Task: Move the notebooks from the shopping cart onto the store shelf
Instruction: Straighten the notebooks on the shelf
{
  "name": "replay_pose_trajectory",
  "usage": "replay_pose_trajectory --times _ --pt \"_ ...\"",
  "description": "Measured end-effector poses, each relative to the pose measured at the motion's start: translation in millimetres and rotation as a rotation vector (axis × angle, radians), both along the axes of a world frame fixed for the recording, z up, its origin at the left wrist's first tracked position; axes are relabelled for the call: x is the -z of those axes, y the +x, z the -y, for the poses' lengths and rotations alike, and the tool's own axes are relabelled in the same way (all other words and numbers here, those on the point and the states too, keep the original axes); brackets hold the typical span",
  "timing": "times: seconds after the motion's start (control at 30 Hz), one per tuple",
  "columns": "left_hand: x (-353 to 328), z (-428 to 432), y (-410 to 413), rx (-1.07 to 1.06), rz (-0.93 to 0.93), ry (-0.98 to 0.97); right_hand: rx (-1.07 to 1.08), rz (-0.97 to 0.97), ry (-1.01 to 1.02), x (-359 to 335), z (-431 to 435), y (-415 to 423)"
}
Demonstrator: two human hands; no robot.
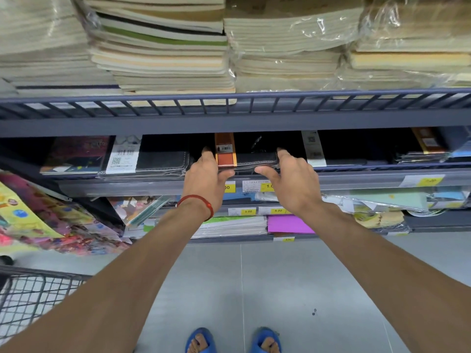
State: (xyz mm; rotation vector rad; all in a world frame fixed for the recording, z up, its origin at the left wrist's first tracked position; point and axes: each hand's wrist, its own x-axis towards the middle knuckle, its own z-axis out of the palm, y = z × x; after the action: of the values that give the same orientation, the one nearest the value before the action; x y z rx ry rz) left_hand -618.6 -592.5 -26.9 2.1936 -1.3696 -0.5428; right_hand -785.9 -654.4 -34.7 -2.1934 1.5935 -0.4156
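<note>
A stack of black notebooks with an orange paper band (251, 160) rests on the middle shelf (356, 180), under the upper rail. My left hand (207, 180) grips the stack's left end, fingers on top and thumb below its front edge. My right hand (290, 180) holds the right end the same way. A similar black stack with a white barcode band (158, 163) lies to the left on the same shelf. The wire shopping cart (33, 296) shows at the bottom left; its contents are out of view.
The upper shelf (229, 121) carries tall piles of wrapped cream notebooks (163, 47). Lower shelves hold coloured paper and yellow price tags (248, 211). Colourful packets (46, 220) hang at the left. Grey floor tiles and my blue sandals (201, 340) lie below.
</note>
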Motion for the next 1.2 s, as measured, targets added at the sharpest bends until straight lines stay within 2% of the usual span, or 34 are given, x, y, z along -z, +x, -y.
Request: replay_pose_trajectory --times 0.43,0.67,0.93,1.2 --pt "5 5 4 -0.090 0.015 -0.007 0.106 0.017 -0.086 7 3 6" --pt "2 3 5 -0.096 -0.077 -0.004 0.085 0.063 -0.049 8 -3 2" --pt "-10 -6 6 -0.002 -0.115 0.039 -0.011 -0.009 -0.040 7 -9 -2" --pt "-1 -1 4 -0.027 -0.040 0.019 0.005 -0.008 -0.048 11 -9 2"
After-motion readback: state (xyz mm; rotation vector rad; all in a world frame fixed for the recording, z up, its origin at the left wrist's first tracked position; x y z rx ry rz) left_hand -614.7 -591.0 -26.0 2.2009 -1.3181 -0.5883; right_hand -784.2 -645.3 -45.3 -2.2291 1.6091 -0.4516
